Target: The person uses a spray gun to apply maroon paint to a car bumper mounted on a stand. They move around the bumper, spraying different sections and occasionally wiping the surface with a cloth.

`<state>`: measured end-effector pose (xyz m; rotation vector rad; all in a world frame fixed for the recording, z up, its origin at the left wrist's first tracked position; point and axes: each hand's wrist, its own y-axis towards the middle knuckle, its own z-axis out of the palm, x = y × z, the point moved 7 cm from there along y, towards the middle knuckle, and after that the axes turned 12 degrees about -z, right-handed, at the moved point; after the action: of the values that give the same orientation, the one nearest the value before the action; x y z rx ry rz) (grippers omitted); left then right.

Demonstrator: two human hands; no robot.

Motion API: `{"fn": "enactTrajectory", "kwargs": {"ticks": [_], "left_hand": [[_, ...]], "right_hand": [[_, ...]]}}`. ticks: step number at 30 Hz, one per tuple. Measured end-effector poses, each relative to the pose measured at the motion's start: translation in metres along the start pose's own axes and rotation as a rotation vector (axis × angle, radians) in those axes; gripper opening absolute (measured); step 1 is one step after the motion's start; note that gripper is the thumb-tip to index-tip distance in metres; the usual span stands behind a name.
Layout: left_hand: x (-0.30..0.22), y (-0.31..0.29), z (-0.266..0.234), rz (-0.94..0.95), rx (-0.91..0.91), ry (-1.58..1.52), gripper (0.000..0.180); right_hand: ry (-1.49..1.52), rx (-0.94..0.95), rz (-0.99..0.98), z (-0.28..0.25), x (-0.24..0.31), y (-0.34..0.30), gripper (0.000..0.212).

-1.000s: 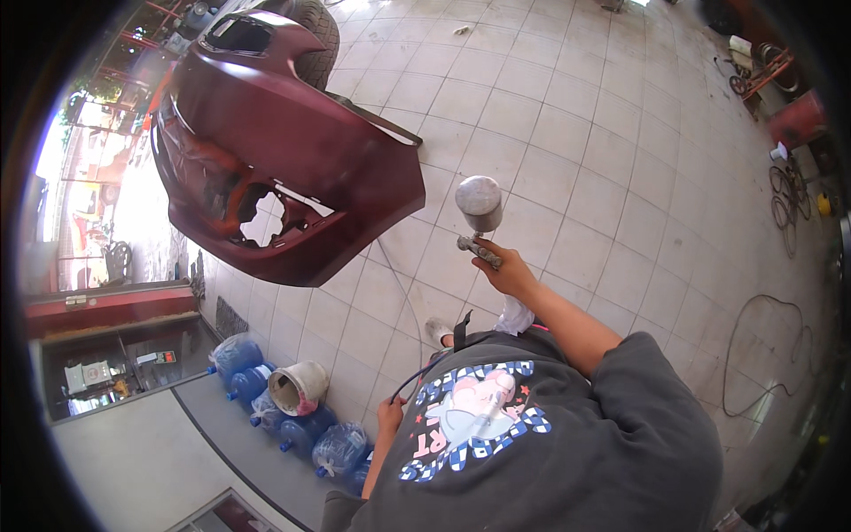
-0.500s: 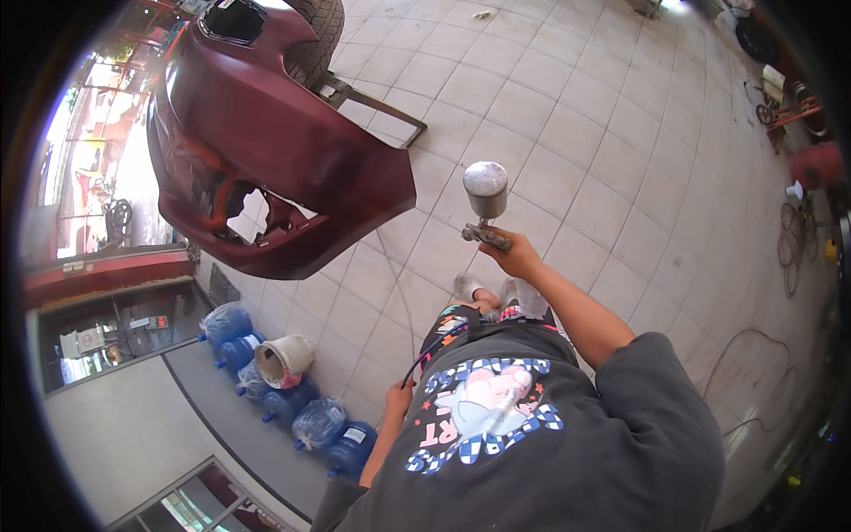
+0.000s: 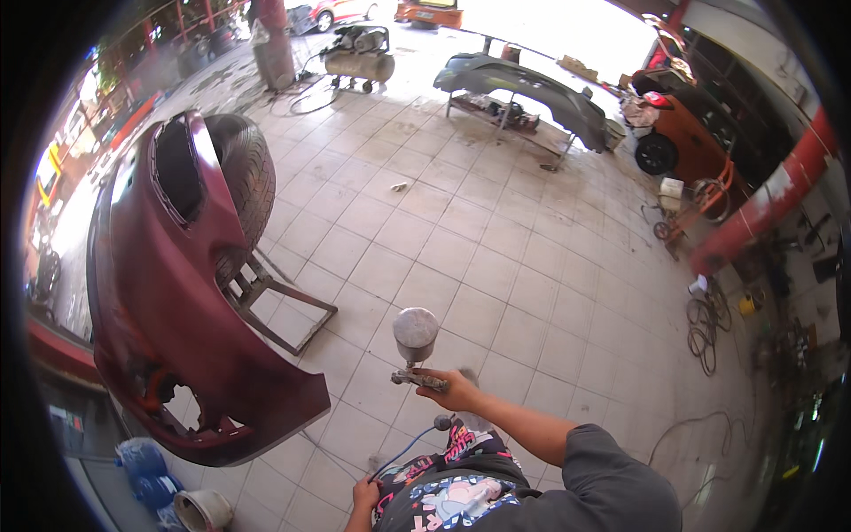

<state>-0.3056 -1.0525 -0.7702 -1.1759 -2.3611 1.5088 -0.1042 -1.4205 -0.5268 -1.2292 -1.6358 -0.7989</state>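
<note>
My right hand (image 3: 456,395) is closed round the handle of a metal spray gun (image 3: 418,379), held out in front of me. Its grey cup (image 3: 416,337) stands upright on top under a whitish lid. Low by my left side, my left hand (image 3: 364,493) grips a thin blue air hose (image 3: 403,449). The hose runs up to a dark round fitting (image 3: 441,423) below the gun; where it joins the gun is not clear. To the left, apart from both hands, a dark red car bumper (image 3: 191,293) rests against a tyre (image 3: 252,173) and a metal stand (image 3: 288,306).
A grey bumper (image 3: 523,89) lies on a far rack. An air compressor (image 3: 359,65) stands at the back. Coiled hoses (image 3: 700,332) lie on the right near a red pillar (image 3: 762,208). Blue water jugs (image 3: 152,474) and a white bucket (image 3: 202,512) stand lower left.
My view has tilted up and turned right, bringing the far workshop in. The red bumper now sits farther left in the picture. Both hands keep their grips.
</note>
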Motion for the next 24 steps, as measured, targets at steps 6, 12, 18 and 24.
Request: {"fn": "enactTrajectory", "kwargs": {"ticks": [6, 12, 18, 24], "left_hand": [[-0.056, -0.022, 0.064, -0.168, -0.023, 0.067, 0.041], [-0.182, -0.088, 0.154, -0.091, -0.195, -0.143, 0.020], [-0.249, -0.105, 0.154, -0.232, -0.038, -0.291, 0.019], [-0.273, -0.123, 0.162, -0.341, -0.029, -0.408, 0.022]], "right_hand": [[0.019, 0.335, -0.240, -0.033, -0.100, 0.113, 0.042], [0.228, 0.645, -0.216, -0.055, -0.143, 0.188, 0.046], [0.412, 0.778, -0.293, 0.014, -0.142, 0.253, 0.048], [0.613, 0.807, -0.297, 0.055, -0.097, 0.276, 0.047]]}}
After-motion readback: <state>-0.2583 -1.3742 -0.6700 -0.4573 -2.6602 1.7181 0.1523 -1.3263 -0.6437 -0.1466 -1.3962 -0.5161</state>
